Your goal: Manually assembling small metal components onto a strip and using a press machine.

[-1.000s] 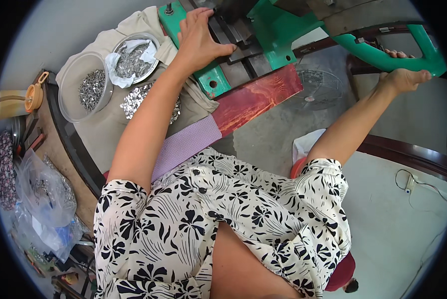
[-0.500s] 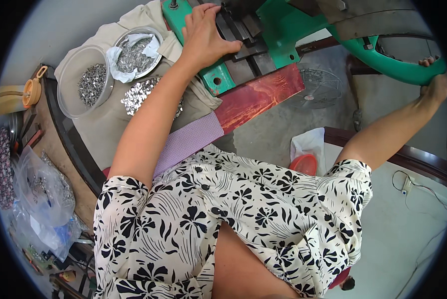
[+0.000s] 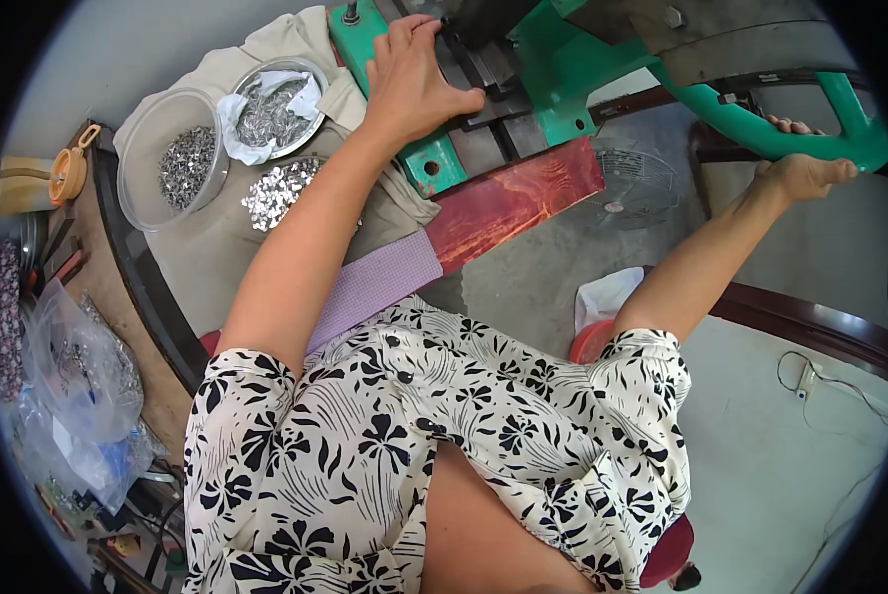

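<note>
Over the green press's (image 3: 563, 84) left side, the left hand (image 3: 409, 89) spreads thumb from fingers against dark tooling (image 3: 498, 107); any pinch, I can't tell. At the press's right, the right hand (image 3: 805, 176) wraps the handwheel (image 3: 746, 129); a careless turn could nip those fingertips.

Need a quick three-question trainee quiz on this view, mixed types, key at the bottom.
1. True or false: the left hand is at the dark metal tooling of the green-painted metal machine.

2. The right hand has its grip on:
A) a strip of purple cloth
B) a green curved metal handle
C) a red wooden board

3. Fill in: in the picture, the round clear plastic tub of small silvery pieces stands to the ____ of the round silvery bowl with a white lining.

Key: 1 true; 2 B; 3 left.
</note>
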A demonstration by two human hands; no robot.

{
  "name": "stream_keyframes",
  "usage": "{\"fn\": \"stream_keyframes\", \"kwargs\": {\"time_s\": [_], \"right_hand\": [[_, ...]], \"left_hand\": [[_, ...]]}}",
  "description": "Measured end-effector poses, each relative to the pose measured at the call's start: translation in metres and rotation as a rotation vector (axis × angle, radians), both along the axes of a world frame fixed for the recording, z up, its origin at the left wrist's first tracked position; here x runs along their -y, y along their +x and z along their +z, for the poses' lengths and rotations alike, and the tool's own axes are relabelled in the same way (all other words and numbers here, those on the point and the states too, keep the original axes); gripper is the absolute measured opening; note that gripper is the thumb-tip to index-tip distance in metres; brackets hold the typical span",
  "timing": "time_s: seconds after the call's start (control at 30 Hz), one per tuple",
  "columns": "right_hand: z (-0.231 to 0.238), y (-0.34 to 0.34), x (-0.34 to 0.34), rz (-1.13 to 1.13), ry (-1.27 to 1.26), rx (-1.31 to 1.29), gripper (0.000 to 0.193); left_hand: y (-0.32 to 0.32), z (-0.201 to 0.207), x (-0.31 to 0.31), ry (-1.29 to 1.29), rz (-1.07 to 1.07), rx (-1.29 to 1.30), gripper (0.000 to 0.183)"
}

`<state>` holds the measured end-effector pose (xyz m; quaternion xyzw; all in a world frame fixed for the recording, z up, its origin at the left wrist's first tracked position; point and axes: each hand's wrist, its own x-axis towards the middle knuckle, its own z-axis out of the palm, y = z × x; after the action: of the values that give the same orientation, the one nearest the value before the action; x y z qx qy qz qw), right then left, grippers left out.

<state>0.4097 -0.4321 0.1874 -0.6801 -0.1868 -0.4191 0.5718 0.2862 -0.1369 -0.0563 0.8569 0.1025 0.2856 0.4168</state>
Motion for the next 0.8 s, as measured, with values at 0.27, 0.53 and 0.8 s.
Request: {"fn": "stream_keyframes", "kwargs": {"time_s": [0.27, 0.53, 0.8], "right_hand": [[0.058, 0.002, 0.02, 0.058, -0.107, -0.173, 0.062], [0.096, 0.016, 0.023, -0.068, -0.201, -0.273, 0.03], [0.041, 0.001, 0.0, -0.051, -0.024, -0.125, 0.058]], "left_hand": [[0.001, 0.005, -0.001, 0.029, 0.013, -0.011, 0.09], [-0.033, 0.002, 0.007, 0.032, -0.055, 0.046, 0.088], [-0.039, 0.002, 0.011, 0.013, -0.05, 0.028, 0.088]]}}
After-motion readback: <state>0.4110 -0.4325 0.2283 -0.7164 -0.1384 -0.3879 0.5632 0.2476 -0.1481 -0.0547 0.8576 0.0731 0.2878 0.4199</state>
